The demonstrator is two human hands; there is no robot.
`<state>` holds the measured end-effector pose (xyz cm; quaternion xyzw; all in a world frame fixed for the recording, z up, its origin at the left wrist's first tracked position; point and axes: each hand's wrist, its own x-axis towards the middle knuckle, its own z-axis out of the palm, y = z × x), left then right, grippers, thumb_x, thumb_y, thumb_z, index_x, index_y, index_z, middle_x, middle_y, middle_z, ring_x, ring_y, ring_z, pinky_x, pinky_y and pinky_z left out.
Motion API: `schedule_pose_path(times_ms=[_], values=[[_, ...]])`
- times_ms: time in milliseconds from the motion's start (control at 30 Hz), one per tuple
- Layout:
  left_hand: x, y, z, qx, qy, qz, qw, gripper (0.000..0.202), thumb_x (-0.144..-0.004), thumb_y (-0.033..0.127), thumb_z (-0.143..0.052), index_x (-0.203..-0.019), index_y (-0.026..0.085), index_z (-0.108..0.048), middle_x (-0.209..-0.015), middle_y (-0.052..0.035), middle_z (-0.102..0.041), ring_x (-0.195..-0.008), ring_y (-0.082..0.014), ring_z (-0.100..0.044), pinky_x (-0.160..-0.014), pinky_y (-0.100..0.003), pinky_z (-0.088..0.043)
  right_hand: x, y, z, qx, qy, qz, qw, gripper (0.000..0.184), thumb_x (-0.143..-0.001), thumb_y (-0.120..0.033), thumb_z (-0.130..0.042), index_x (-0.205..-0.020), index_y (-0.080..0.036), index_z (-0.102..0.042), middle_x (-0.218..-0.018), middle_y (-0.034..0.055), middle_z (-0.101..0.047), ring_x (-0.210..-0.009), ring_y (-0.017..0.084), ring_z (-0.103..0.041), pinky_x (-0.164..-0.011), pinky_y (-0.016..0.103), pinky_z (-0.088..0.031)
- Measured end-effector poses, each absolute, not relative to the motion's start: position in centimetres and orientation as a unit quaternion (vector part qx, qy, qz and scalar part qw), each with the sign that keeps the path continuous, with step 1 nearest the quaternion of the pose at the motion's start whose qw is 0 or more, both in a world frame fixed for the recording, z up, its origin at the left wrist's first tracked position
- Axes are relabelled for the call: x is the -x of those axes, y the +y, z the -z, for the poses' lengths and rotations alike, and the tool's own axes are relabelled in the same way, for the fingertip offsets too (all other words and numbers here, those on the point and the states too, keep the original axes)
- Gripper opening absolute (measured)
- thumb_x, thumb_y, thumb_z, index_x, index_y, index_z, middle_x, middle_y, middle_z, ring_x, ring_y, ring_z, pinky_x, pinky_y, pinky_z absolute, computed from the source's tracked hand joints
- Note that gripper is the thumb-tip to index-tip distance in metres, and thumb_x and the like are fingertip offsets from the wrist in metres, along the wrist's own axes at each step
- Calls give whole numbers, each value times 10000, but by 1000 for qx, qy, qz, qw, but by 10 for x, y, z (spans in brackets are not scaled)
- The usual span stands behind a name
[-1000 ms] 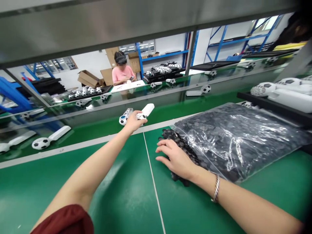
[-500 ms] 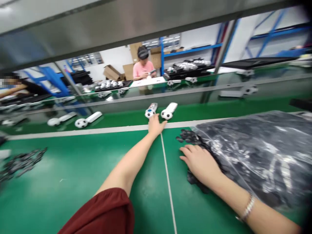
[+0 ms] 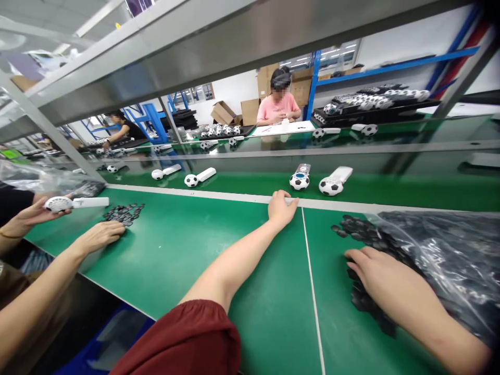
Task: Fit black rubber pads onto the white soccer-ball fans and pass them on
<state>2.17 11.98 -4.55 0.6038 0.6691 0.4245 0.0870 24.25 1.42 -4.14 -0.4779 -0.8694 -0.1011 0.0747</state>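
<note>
My left hand point(image 3: 282, 209) reaches forward to the pale strip at the belt's near edge, fingers a little bent and thumb apart, holding nothing. Just beyond it on the green belt lies a handheld fan with a football-patterned head point(image 3: 299, 180), its handle showing bare inner parts. A second football fan point(image 3: 332, 186) with a white handle rests to its right. Over a heap of small black discs point(image 3: 369, 298) hovers or rests my right hand point(image 3: 386, 278), thumb and fingers apart. I see nothing held in it; its palm side is hidden.
A clear plastic bag of black pieces point(image 3: 461, 255) lies at the right. To the left, a co-worker's hand point(image 3: 58, 208) holds a white fan, their other hand point(image 3: 99, 237) touching black discs point(image 3: 127, 213). More fans point(image 3: 199, 177) lie along the belt. A metal beam point(image 3: 195, 62) spans overhead.
The view has swung left, bringing the neighbouring co-worker's hands in. My left hand has drawn slightly back from the fan with bare inner parts. My right hand stays by the black discs.
</note>
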Motion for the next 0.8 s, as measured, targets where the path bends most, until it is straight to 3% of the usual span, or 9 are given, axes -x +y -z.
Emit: schedule_pose_path(times_ms=[167,400,633,800], values=[[-22,119,46,-616,637,-440,146,408,-810,466,-486,-521,194,-389,-499,49,-382,-508,-114,-368,-505,-246,-255,-238,12,33,490,-867,69,63,172,-832,-168,-475,-889,-178,-637,-837,70,-614,-777,236,-604,-669,363,-463],[-22,120,43,-604,595,-498,181,514,-814,455,-476,-460,185,-219,-467,62,-190,-493,-94,-227,-503,-255,-201,-237,13,31,487,-868,68,72,184,-845,-181,-476,-951,-186,-626,-877,54,-625,-789,206,-604,-676,324,-459],[-20,115,34,-564,557,-552,257,445,-742,369,-583,-467,184,-286,-469,70,-241,-502,-85,-242,-514,-245,-218,-231,8,17,493,-865,51,76,209,-867,-174,-427,-963,-187,-613,-834,42,-626,-780,186,-599,-658,292,-422],[-58,54,-20,-545,469,-594,362,307,-746,431,-537,-605,208,-380,-534,58,-320,-489,-87,-322,-504,-229,-311,-228,6,11,499,-864,29,67,217,-870,-159,-409,-926,-180,-618,-819,42,-605,-770,168,-577,-655,267,-398]])
